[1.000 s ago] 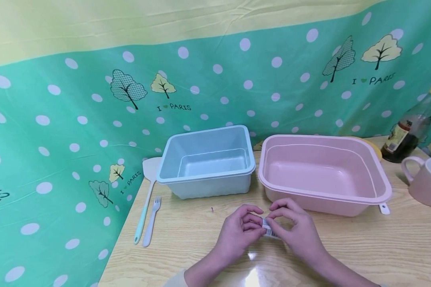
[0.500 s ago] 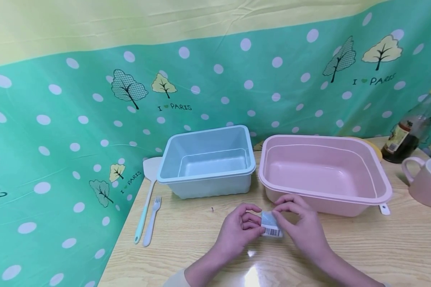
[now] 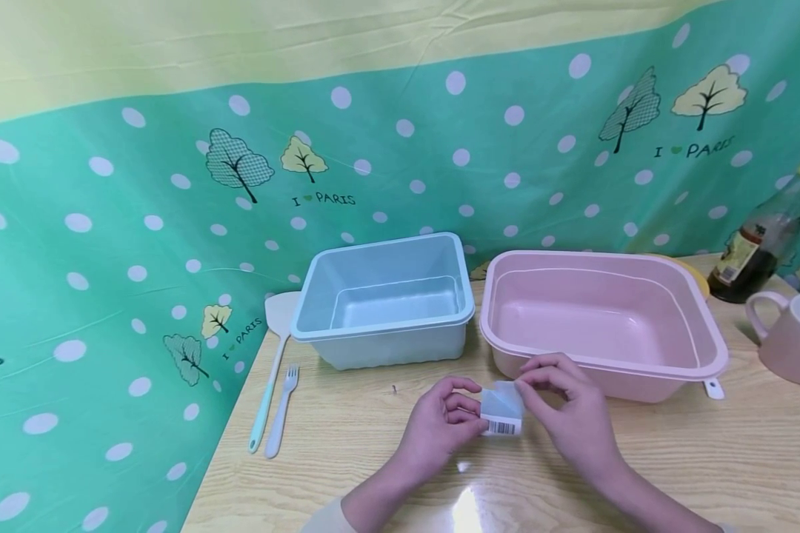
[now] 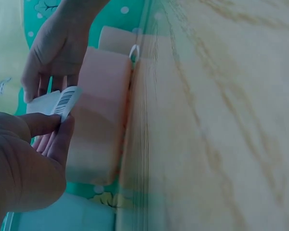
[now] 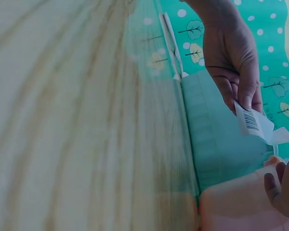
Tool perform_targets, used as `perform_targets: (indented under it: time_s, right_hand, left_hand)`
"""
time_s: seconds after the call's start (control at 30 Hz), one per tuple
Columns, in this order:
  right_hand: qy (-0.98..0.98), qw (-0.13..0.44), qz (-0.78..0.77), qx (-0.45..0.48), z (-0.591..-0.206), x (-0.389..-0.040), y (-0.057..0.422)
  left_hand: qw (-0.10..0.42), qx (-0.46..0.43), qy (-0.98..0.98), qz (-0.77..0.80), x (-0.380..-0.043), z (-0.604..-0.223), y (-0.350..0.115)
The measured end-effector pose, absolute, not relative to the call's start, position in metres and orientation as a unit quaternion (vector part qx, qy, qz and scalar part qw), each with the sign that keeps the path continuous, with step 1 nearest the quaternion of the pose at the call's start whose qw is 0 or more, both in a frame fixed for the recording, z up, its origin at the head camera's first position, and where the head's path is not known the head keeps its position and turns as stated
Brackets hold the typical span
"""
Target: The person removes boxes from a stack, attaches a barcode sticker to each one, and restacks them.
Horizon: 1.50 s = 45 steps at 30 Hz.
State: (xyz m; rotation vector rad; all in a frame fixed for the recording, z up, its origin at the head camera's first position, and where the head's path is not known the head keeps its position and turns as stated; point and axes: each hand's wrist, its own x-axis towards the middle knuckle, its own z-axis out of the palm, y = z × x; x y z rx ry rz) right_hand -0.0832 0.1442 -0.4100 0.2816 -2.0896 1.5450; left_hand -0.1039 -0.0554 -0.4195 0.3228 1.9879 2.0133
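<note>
A small, pale bluish-white packet (image 3: 501, 409) with a printed barcode is held just above the table, in front of the pink basin (image 3: 600, 374). My left hand (image 3: 436, 429) pinches its left side between thumb and fingers. With thumb and fingertips, my right hand (image 3: 573, 411) pinches its upper right corner. In the right wrist view, the packet (image 5: 253, 124) has a thin flap stretched towards the right hand (image 5: 285, 185). The left wrist view shows the barcode side of the packet (image 4: 65, 102) near the left thumb. Whatever is inside it is hidden.
A light blue basin (image 3: 383, 344) stands left of the pink one. Farther left lie a white-and-mint spatula (image 3: 267, 400) and a pale fork (image 3: 282, 414). At right are a sauce bottle (image 3: 760, 244) and a pink mug (image 3: 796, 340). A patterned cloth (image 3: 400, 163) hangs behind.
The right hand has moved up and to the right, pulling the packet's corner outward. More of the packet and its barcode now shows. The left hand has barely moved.
</note>
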Motion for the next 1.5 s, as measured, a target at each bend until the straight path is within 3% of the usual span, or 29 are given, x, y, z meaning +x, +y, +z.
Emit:
perform_targets:
  time_s: [0.97,1.5]
  right_hand:
    - [-0.75,0.31,0.574,0.106,-0.4072,-0.0817,0.148]
    - [-0.741,0.302,0.586,0.125,-0.41,-0.084,0.1467]
  left_hand:
    - [0.176,0.096,0.703,0.683,-0.1107,-0.4286,-0.0605]
    - [0.097,0.142,0.829,0.531,-0.1102,-0.424,-0.0651]
